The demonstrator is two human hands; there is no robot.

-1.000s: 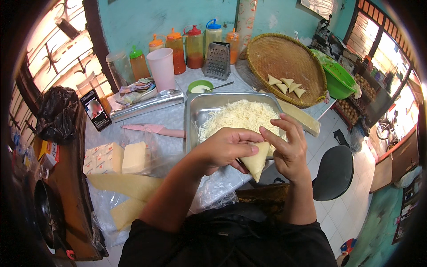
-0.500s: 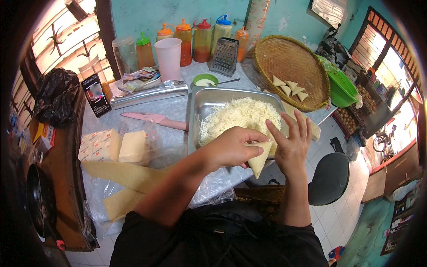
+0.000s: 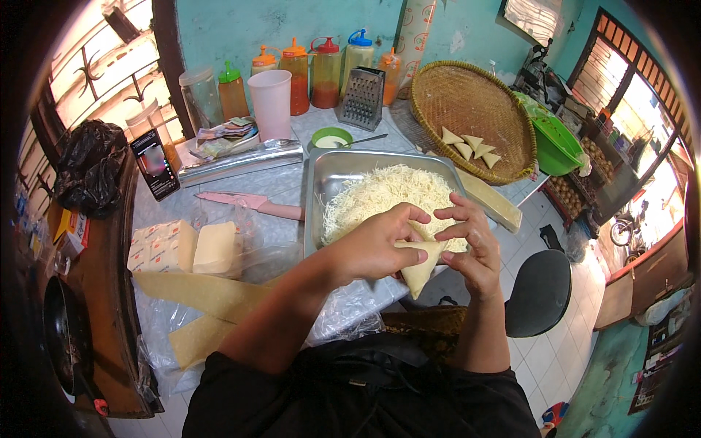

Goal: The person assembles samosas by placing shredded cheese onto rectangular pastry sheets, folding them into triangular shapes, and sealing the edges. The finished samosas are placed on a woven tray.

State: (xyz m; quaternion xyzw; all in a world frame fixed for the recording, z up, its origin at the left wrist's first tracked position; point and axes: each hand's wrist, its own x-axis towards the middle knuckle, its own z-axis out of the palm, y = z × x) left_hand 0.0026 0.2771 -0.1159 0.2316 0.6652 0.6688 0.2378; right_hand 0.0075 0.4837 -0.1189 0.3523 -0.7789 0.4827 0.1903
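Over the near edge of a metal tray (image 3: 315, 175), my left hand (image 3: 372, 244) holds a folded triangular pastry (image 3: 419, 271) between thumb and fingers, one point hanging down. My right hand (image 3: 478, 259) pinches the pastry's upper right corner with thumb and forefinger, its other fingers curled above. Grated cheese (image 3: 380, 193) is heaped in the tray behind both hands. Several finished-looking pastry triangles (image 3: 464, 151) lie on a round woven tray (image 3: 467, 91) at the far right. Flat pastry strips (image 3: 204, 296) rest on plastic at the left, partly under my left forearm.
Left of the metal tray lie a pink knife (image 3: 248, 203) and cheese blocks (image 3: 217, 247). Behind stand a grater (image 3: 361, 98), a green bowl (image 3: 331, 137) with a spoon, a cup (image 3: 271, 106) and several squeeze bottles (image 3: 295, 77). A phone (image 3: 155, 165) leans at the left; a chair (image 3: 539, 293) stands right.
My right hand has closed from spread fingers to a pinch on the pastry's corner. The left hand still holds the pastry, shifted slightly left.
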